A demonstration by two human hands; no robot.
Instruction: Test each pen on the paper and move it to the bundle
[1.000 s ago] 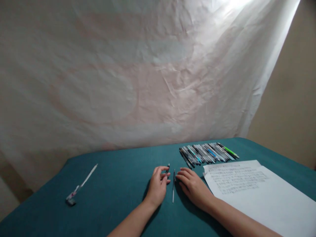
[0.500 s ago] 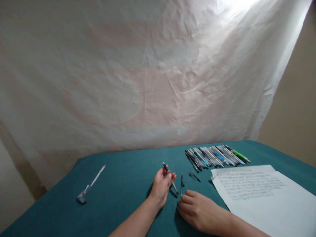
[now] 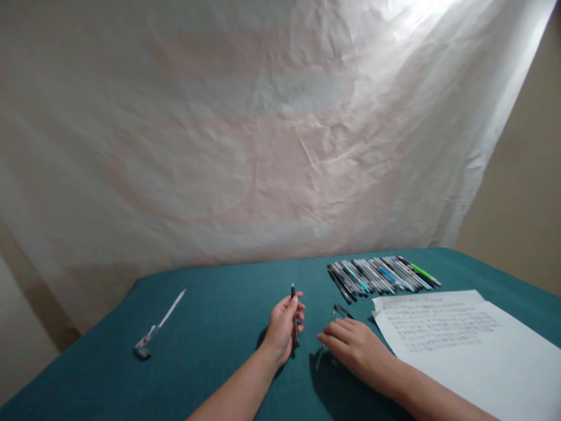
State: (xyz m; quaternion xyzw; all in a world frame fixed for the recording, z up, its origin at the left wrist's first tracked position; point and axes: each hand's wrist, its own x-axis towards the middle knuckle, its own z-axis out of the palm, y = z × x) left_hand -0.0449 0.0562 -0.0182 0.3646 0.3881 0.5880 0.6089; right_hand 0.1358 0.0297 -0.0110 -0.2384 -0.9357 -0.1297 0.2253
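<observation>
My left hand (image 3: 280, 330) is closed around a slim pen (image 3: 293, 290) with a dark top. The pen stands nearly upright in the fingers, and its lower end shows below them. To its right, just over the cloth, my right hand (image 3: 362, 348) pinches a thin pen tube (image 3: 321, 355). One end of the tube points down toward me and the other rises past the fingers; its middle is hidden. Behind the right fingers lies a short dark pen part (image 3: 343, 311), partly lined up with the tube's far end.
A row of many pens (image 3: 381, 276) lies at the back right. Sheets of handwritten paper (image 3: 473, 351) cover the right side of the green tablecloth (image 3: 210, 327). At the left rest a white stick (image 3: 172, 308) and a small grey object (image 3: 142, 352). A pale sheet (image 3: 280, 146) hangs behind.
My right hand has picked the thin tube up off the cloth and tilted it. My left hand has turned its pen more upright, with its fingers closed further round it.
</observation>
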